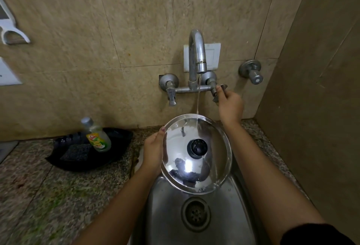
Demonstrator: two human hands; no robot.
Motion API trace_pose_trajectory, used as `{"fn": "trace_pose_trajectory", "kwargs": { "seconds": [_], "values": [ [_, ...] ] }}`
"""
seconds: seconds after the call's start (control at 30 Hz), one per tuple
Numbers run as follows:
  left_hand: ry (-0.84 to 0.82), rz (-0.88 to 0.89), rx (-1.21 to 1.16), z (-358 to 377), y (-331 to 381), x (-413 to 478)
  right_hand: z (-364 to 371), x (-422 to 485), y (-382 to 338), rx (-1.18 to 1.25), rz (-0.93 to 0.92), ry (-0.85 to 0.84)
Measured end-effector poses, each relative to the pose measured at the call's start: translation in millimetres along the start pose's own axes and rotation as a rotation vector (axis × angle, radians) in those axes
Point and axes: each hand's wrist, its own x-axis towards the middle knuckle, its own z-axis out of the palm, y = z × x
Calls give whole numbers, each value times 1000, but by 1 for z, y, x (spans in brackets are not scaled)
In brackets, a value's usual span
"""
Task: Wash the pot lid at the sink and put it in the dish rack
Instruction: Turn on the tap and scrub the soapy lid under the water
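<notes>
A shiny steel pot lid [210, 166] with a dark knob in its middle is held tilted over the steel sink [167, 215]. My left hand [153, 151] grips the lid's left rim. A thin stream of water runs from the curved tap [197, 53] onto the lid's far edge. My right hand [229, 104] is closed on the right tap handle [222, 89] at the wall. No dish rack is in view.
A black tray [115, 147] on the granite counter to the left holds a dish soap bottle [96, 135] and a dark scrub pad [77, 153]. The left tap handle [171, 96] hangs free. Another valve [253, 73] sticks out at the right. A side wall rises close on the right.
</notes>
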Motion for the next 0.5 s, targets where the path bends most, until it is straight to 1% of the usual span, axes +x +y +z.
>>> {"fn": "trace_pose_trajectory", "kwargs": {
  "seconds": [0.17,0.23,0.37,0.43,0.5],
  "values": [
    [5,-18,-8,8,1,-3,1,0,-1,-30,-9,32],
    [8,-16,-20,11,1,-4,1,0,0,-15,23,23],
    [0,-45,-11,10,-4,-7,2,-6,4,135,69,19],
    [7,-50,-11,9,-3,-6,4,-22,15,169,75,-66],
    [29,-49,-11,6,-1,-2,10,-47,36,37,46,-212]
  ]
}}
